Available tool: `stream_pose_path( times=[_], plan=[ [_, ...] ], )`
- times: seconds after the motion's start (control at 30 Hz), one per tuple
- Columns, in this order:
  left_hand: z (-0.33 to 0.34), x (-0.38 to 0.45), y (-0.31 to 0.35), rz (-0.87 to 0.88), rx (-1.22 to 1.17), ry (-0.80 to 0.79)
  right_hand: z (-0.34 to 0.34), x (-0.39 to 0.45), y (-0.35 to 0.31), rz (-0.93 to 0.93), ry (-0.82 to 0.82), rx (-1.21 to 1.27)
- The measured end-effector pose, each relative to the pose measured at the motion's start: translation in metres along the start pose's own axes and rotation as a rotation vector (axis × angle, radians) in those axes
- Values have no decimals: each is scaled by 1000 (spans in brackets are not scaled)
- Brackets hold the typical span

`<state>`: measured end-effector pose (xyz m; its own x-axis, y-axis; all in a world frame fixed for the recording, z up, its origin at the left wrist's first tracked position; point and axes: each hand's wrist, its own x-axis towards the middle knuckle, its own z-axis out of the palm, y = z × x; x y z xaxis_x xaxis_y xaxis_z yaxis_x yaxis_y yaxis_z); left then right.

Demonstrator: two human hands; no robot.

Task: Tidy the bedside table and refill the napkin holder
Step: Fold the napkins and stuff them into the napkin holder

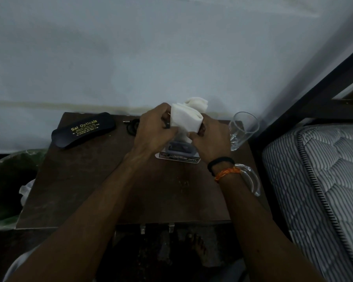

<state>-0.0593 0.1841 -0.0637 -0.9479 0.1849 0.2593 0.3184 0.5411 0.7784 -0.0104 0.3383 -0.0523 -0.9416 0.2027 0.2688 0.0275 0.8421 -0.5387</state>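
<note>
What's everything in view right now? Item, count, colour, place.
napkins: one folded bunch, white, held over the holder at table back
napkin holder: one, grey, table centre, mostly hidden by hands
glasses case: one, black with gold print, back left of table
cable: one, black, coiled behind left hand
glass: one, clear, back right corner
glass dish: one, clear, right table edge
table: one, dark brown, by wall
bin: one, green liner, left of table
mattress: one, grey striped, right
left hand: grips napkins
right hand: grips napkins

Mostly hidden behind both hands and white folded napkins (pixel 186 119): grey napkin holder (pixel 178 152). Partly covered by right wrist: clear glass dish (pixel 253 180). Cut off at right edge: striped mattress (pixel 324 180).
</note>
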Motion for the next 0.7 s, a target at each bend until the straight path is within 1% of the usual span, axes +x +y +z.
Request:
stream_pose_path(
  times=[0.1, 0.17, 0.27, 0.33, 0.53, 0.63, 0.7],
  plan=[
    [-1, -3, -2, -27, 6, 6, 3, -1, 0, -22, -17, -56],
    [-2, -5, -2, -42, -26, 17, 1, -1, -1, -28, 3, -14],
    [-5, -6, 1, -62, -36, 12, -7, -1, -4, -18, 74, 78],
    [-6, -5, 2, -73, -28, -5, -9, 0, -5, -28, 103, 85],
    [-6, -7, 1, -34, 4, -26, -2, -1, -3, -32, 51, 4],
    [-9, -7, 1, 19, 13, -61, -4, -2, -3, 3, 23, 38],
    [-14, -6, -3, 15, 20, -102, -8, -3, -2, 34, 6, 76]
  ],
)
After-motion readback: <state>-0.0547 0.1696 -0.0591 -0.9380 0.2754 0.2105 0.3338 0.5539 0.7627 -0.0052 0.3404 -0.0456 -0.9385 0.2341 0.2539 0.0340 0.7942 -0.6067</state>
